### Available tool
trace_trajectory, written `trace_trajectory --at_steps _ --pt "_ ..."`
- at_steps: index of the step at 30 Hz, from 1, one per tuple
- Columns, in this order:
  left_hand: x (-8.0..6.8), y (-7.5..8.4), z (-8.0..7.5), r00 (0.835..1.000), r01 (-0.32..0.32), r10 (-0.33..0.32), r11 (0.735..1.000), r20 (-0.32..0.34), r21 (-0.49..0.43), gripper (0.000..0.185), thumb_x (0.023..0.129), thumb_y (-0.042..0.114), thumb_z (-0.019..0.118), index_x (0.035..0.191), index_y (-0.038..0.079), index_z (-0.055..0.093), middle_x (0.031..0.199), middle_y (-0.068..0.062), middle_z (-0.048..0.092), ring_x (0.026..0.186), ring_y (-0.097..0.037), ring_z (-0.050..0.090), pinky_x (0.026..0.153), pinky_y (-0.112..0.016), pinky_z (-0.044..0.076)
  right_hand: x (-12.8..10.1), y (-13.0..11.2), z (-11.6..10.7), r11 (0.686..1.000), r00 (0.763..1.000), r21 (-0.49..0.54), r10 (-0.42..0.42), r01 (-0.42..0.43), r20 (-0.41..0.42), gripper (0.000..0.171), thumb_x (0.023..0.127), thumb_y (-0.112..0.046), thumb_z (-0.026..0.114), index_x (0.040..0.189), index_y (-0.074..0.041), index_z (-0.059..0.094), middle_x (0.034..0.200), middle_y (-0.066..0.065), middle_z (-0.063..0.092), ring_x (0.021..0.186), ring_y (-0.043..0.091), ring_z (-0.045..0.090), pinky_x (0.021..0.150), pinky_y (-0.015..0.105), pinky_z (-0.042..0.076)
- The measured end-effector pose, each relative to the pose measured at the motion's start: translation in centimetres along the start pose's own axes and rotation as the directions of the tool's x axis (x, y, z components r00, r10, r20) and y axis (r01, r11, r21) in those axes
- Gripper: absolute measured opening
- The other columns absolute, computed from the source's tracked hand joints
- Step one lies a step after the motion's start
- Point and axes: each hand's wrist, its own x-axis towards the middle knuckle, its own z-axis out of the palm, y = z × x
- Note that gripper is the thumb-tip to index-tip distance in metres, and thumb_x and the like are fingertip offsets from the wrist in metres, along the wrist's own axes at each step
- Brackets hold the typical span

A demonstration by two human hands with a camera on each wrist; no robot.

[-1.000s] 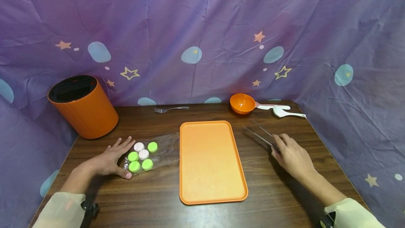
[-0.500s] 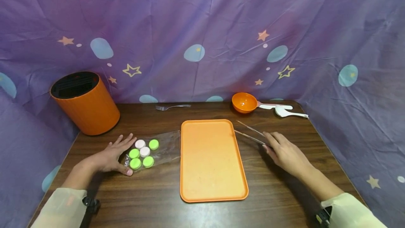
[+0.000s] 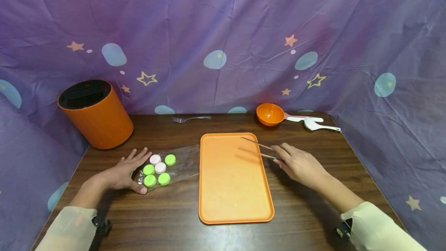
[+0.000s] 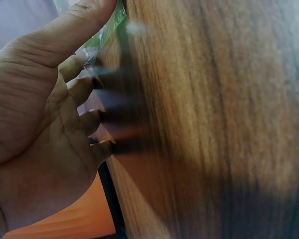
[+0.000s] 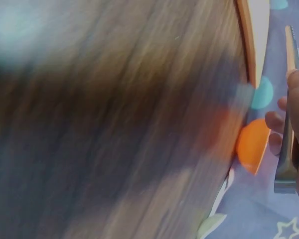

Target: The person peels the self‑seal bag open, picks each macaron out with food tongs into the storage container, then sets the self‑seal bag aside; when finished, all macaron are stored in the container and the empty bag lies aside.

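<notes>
Tongs [image 5: 286,164] sit pinched in right hand [image 3: 297,164], prongs apart over tray [image 3: 235,189], frame centre; left hand [image 3: 123,173] lies spread around bag [image 3: 187,162] end, lower left.

A pair of slim metal tongs [image 5: 287,157] is gripped by the right hand [image 3: 297,164], right of the frame's centre, its arms parted and pointed left over the upper right of a rectangular orange tray [image 3: 235,183]. At centre left, a clear plastic bag [image 3: 189,162] is laid flat; within its outline, four green discs [image 3: 150,181] and two white discs [image 3: 160,167] are clustered, bordered by the left hand's [image 3: 126,172] spread thumb and fingers.
</notes>
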Motion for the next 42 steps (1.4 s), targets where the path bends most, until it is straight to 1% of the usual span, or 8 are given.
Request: trace_trajectory --at_steps 4,10,14,22,29,33,38,42 --pt "0.4 -1.0 0.3 1.0 0.001 -0.001 1.0 -0.006 0.006 0.136 0.076 0.059 0.094 0.179 0.015 0.016 0.186 -0.021 -0.005 0.167 -0.059 -0.016 0.126 -0.085 -0.01 1.1 -0.4 0.3 1.0 1.0 -0.003 -0.002 0.002 -0.004 0.054 0.092 -0.021 0.089 0.141 -0.009 0.07 0.107 0.007 0.066 0.072 0.019 0.065 0.056 0.042 0.059" --pt "0.0 0.0 0.2 1.0 0.017 -0.016 0.999 0.005 -0.028 0.135 0.077 0.048 0.097 0.178 0.011 0.017 0.185 -0.025 -0.006 0.165 -0.061 -0.018 0.124 -0.085 -0.013 2.7 -1.2 0.8 0.999 0.999 -0.009 -0.041 0.041 -0.017 0.054 0.092 -0.026 0.09 0.141 -0.014 0.072 0.096 0.002 0.06 0.06 0.011 0.052 0.045 0.033 0.047" --pt "-0.3 1.0 -0.2 0.999 0.044 -0.044 0.999 0.016 -0.004 0.134 0.077 0.042 0.099 0.177 0.004 0.018 0.184 -0.028 -0.004 0.164 -0.063 -0.016 0.125 -0.085 -0.01 4.0 -2.2 1.2 0.998 0.998 0.025 -0.059 0.059 -0.001 0.049 0.093 -0.027 0.088 0.137 -0.012 0.072 0.094 0.001 0.061 0.057 0.009 0.049 0.045 0.032 0.048" --pt "-0.3 1.6 -0.5 0.997 0.071 -0.07 0.997 0.031 -0.019 0.134 0.076 0.039 0.099 0.177 0.004 0.017 0.184 -0.029 -0.004 0.165 -0.063 -0.016 0.126 -0.085 -0.01 6.5 -4.6 2.3 0.995 0.996 0.074 -0.066 0.061 0.066 0.039 0.1 -0.037 0.082 0.126 -0.01 0.071 0.094 0.0 0.068 0.058 0.01 0.056 0.051 0.034 0.055" --pt "0.0 0.9 -0.4 0.998 0.053 -0.052 0.998 0.029 -0.044 0.138 0.074 0.051 0.097 0.178 0.01 0.016 0.185 -0.026 -0.006 0.165 -0.061 -0.018 0.126 -0.084 -0.013 9.2 -6.6 3.0 0.99 0.989 0.075 -0.122 0.117 0.081 0.037 0.102 -0.039 0.079 0.125 -0.009 0.073 0.092 0.0 0.069 0.058 0.012 0.059 0.053 0.036 0.057" --pt "-0.1 1.3 -0.4 0.998 0.059 -0.058 0.997 0.02 -0.04 0.137 0.073 0.047 0.098 0.177 0.006 0.018 0.184 -0.028 -0.004 0.165 -0.062 -0.016 0.125 -0.085 -0.012 10.7 -7.8 3.6 0.989 0.985 0.071 -0.135 0.128 0.108 0.037 0.105 -0.042 0.075 0.126 -0.011 0.074 0.093 0.001 0.07 0.062 0.014 0.063 0.053 0.036 0.059" --pt "-0.3 2.0 -0.3 0.998 0.069 -0.07 0.997 0.011 0.016 0.134 0.074 0.037 0.099 0.176 0.002 0.02 0.183 -0.03 -0.001 0.165 -0.064 -0.013 0.126 -0.086 -0.007 12.4 -9.2 4.2 0.989 0.976 0.072 -0.141 0.131 0.166 0.038 0.108 -0.043 0.071 0.128 -0.011 0.073 0.097 0.001 0.072 0.065 0.015 0.067 0.055 0.037 0.06" --pt "-0.3 1.8 -0.3 0.997 0.073 -0.073 0.997 0.012 0.017 0.134 0.075 0.037 0.099 0.176 0.002 0.019 0.184 -0.03 -0.002 0.165 -0.063 -0.014 0.126 -0.085 -0.008 13.5 -10.1 4.9 0.988 0.97 0.062 -0.148 0.139 0.193 0.038 0.11 -0.044 0.068 0.128 -0.011 0.073 0.099 0.002 0.073 0.068 0.017 0.07 0.057 0.039 0.062"
